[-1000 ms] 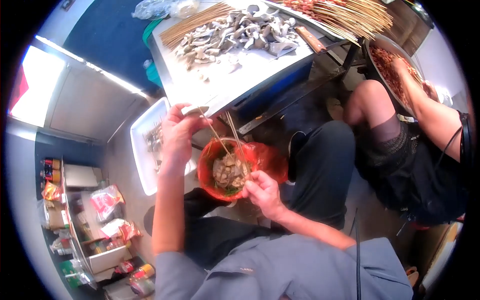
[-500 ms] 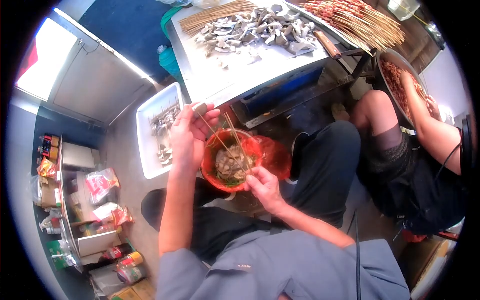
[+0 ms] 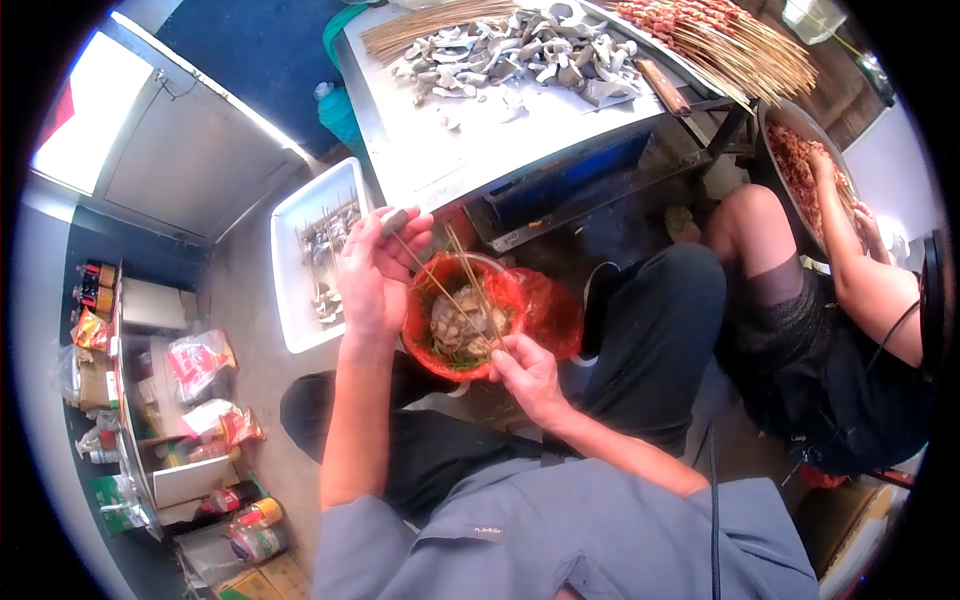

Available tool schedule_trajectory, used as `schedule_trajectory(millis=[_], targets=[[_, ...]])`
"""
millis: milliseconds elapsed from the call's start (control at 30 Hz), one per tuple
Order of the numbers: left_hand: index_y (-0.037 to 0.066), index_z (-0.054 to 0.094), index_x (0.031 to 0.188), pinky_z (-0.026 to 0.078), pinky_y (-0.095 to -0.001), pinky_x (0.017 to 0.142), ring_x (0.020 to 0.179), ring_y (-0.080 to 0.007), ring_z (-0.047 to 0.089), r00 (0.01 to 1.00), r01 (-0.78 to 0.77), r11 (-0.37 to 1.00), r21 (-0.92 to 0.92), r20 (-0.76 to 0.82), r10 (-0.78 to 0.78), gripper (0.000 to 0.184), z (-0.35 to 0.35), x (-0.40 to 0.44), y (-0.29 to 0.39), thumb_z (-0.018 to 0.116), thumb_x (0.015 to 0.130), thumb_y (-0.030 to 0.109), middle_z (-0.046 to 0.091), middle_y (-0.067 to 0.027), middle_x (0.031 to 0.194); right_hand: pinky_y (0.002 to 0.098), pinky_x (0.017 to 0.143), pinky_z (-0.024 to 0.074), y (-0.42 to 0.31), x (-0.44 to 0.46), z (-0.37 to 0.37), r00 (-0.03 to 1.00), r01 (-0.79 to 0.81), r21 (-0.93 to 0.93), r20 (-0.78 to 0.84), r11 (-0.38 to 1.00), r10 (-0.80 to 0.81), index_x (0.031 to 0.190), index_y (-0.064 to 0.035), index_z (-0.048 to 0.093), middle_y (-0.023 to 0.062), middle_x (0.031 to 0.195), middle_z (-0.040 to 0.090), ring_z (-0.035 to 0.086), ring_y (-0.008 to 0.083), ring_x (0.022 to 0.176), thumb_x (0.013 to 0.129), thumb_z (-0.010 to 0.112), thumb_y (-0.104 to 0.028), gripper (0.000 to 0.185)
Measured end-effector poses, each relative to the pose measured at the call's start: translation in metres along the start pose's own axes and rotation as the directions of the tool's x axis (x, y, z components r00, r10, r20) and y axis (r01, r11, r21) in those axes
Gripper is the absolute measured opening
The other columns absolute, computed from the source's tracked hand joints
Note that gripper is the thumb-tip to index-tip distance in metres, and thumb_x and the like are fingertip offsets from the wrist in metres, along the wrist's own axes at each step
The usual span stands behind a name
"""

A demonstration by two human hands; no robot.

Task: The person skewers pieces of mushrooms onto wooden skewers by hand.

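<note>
My left hand [image 3: 375, 275] is raised over the near side of a bucket lined with a red plastic bag [image 3: 418, 335]. Its fingers pinch a grey mushroom piece [image 3: 395, 222]. A thin bamboo skewer [image 3: 432, 277] slants from that piece down to my right hand [image 3: 528, 378]. My right hand is closed on the lower end of this skewer, with a few more skewers [image 3: 468, 258] in the same grip. Pale pieces and green scraps [image 3: 465, 325] lie in the bucket below the skewers.
A white tray [image 3: 283, 270] with skewered mushrooms stands left of the bucket. The metal table [image 3: 420, 150] ahead bears mushroom pieces [image 3: 520, 55], bare skewers, a wooden-handled tool [image 3: 662, 88] and meat skewers [image 3: 715, 45]. Another person's hands [image 3: 825, 170] reach into a meat basin at right.
The mushroom piece in my left fingers is slightly turned and shows more. My right hand stays on the skewers. The other person's hands have shifted in the meat basin.
</note>
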State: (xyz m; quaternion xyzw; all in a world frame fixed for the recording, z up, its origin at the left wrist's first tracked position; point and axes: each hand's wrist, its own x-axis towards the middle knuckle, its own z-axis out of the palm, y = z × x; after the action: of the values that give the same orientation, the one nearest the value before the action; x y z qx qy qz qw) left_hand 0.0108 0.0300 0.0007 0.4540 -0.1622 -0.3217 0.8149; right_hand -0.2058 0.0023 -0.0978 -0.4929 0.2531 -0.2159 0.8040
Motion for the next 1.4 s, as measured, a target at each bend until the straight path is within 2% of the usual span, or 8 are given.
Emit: schedule_trajectory(millis=[400, 500, 633, 733, 800, 900, 967, 1400], targets=[[0.000, 0.057, 0.105, 0.056, -0.0316, 0.077, 0.089, -0.0219, 0.067, 0.980, 0.197, 0.965, 0.172, 0.005, -0.201, 0.017, 0.018, -0.032, -0.045, 0.053, 0.096, 0.013, 0.066, -0.0137, 0.101, 0.0205, 0.060, 0.0427, -0.003, 0.003, -0.001, 0.993, -0.008, 0.058, -0.116, 0.998, 0.015, 0.100, -0.0008, 0.060, -0.0021, 0.072, 0.059, 0.053, 0.0046, 0.066, 0.094, 0.056, -0.011, 0.013], [0.000, 0.062, 0.105, 0.054, -0.0267, 0.072, 0.082, -0.0154, 0.065, 0.998, -0.023, 0.747, 0.664, 0.064, -0.026, 0.020, 0.021, -0.018, -0.027, 0.056, 0.095, 0.016, 0.066, -0.0101, 0.100, 0.0196, 0.057, 0.0405, -0.004, 0.008, -0.003, 0.988, 0.017, 0.156, -0.156, 0.988, 0.007, 0.100, -0.0013, 0.060, -0.0029, 0.072, 0.058, 0.051, 0.0034, 0.062, 0.094, 0.056, -0.012, 0.013], [-0.002, 0.065, 0.093, 0.046, -0.0233, 0.061, 0.071, -0.0096, 0.059, 0.952, -0.233, 0.487, 0.841, 0.095, 0.291, 0.018, 0.043, 0.045, 0.013, 0.059, 0.092, 0.015, 0.063, -0.0051, 0.078, 0.0188, 0.053, 0.0373, -0.009, 0.010, -0.006, 0.987, -0.018, 0.221, -0.154, 0.975, 0.053, 0.099, -0.0021, 0.060, -0.0038, 0.071, 0.058, 0.047, 0.0019, 0.059, 0.094, 0.057, -0.013, 0.013], [-0.001, 0.067, 0.100, 0.047, -0.0253, 0.062, 0.067, -0.0138, 0.062, 0.909, -0.339, 0.405, 0.849, 0.185, 0.372, 0.022, 0.051, 0.121, 0.018, 0.063, 0.087, 0.017, 0.066, -0.0079, 0.082, 0.0184, 0.051, 0.0348, -0.009, 0.008, -0.004, 0.986, -0.073, 0.245, -0.130, 0.967, 0.108, 0.099, -0.0028, 0.061, -0.0042, 0.070, 0.057, 0.044, 0.0006, 0.056, 0.094, 0.056, -0.013, 0.012], [0.002, 0.067, 0.102, 0.050, -0.0315, 0.069, 0.070, -0.0192, 0.063, 0.840, -0.448, 0.144, 0.883, 0.360, 0.405, 0.024, 0.056, 0.170, 0.013, 0.064, 0.084, 0.018, 0.065, -0.0110, 0.093, 0.0183, 0.052, 0.0359, -0.011, 0.007, -0.004, 0.985, -0.121, 0.216, -0.091, 0.969, 0.144, 0.098, -0.0032, 0.061, -0.0038, 0.070, 0.058, 0.045, 0.0010, 0.057, 0.094, 0.056, -0.013, 0.012], [0.005, 0.068, 0.101, 0.049, -0.0345, 0.076, 0.081, -0.0230, 0.063, 0.797, -0.517, -0.019, 0.856, 0.490, 0.354, 0.023, 0.059, 0.216, 0.003, 0.064, 0.082, 0.016, 0.062, -0.0105, 0.097, 0.0191, 0.058, 0.0412, -0.012, 0.006, -0.002, 0.988, -0.093, 0.191, -0.101, 0.977, 0.114, 0.098, -0.0015, 0.061, -0.0026, 0.071, 0.059, 0.051, 0.0029, 0.063, 0.094, 0.057, -0.013, 0.013], [0.011, 0.068, 0.110, 0.050, -0.0309, 0.075, 0.087, -0.0225, 0.063, 0.689, -0.611, -0.343, 0.713, 0.693, 0.212, 0.028, 0.062, 0.230, 0.001, 0.062, 0.082, 0.011, 0.059, -0.0095, 0.103, 0.0203, 0.062, 0.0448, -0.018, 0.007, -0.002, 0.989, -0.102, 0.200, -0.085, 0.974, 0.121, 0.098, -0.0001, 0.060, -0.0018, 0.071, 0.059, 0.055, 0.0045, 0.066, 0.094, 0.056, -0.012, 0.013], [0.012, 0.068, 0.100, 0.048, -0.0388, 0.078, 0.093, -0.0295, 0.059, 0.541, -0.740, -0.480, 0.472, 0.841, -0.007, 0.028, 0.067, 0.232, 0.007, 0.054, 0.082, -0.003, 0.058, -0.0106, 0.096, 0.0173, 0.048, 0.0330, -0.009, 0.008, -0.002, 0.991, -0.081, 0.197, -0.092, 0.977, 0.100, 0.097, -0.0059, 0.059, -0.0020, 0.070, 0.060, 0.044, 0.0020, 0.053, 0.094, 0.056, -0.015, 0.010]])
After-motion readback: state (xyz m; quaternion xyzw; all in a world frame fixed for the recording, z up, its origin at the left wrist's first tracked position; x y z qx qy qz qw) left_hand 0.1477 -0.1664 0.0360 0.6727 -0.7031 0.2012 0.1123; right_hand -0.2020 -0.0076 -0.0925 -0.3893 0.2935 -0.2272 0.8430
